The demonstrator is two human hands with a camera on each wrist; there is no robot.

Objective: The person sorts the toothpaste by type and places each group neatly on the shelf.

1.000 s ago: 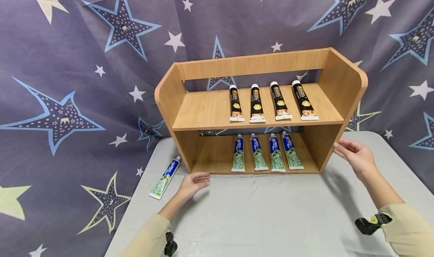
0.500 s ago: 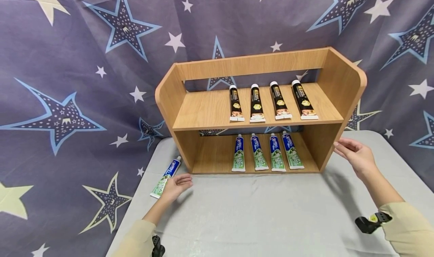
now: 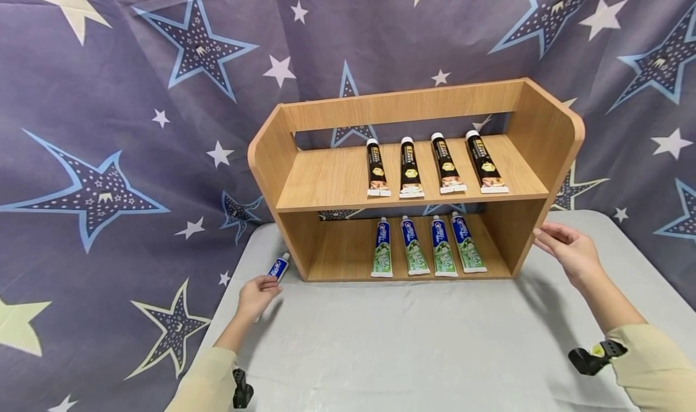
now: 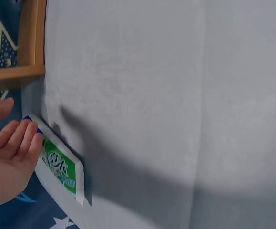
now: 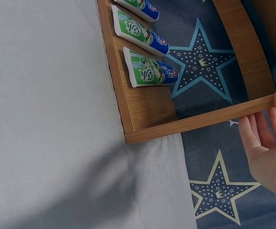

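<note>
A blue, green and white toothpaste tube (image 3: 278,269) lies on the table left of the wooden shelf (image 3: 413,202). Over it is my left hand (image 3: 258,296), fingers slightly bent, hiding its middle; in the left wrist view the tube's green end (image 4: 61,164) shows beyond the fingertips. Whether they touch it I cannot tell. At the shelf's right side panel, my right hand (image 3: 572,252) has its thumb at the front edge and nearly straight fingers against the outer face. In the right wrist view those fingers (image 5: 250,131) rest along the panel.
Several black tubes (image 3: 447,164) lie in a row on the upper board. Below them, several blue-green toothpaste tubes (image 3: 382,249) line the lower board. A grey cloth (image 3: 408,345) covers the table; a star-patterned curtain (image 3: 109,128) hangs behind.
My left hand has moved left from the shelf's front left corner to over the loose toothpaste tube, covering more of it. My right hand stays at the side panel.
</note>
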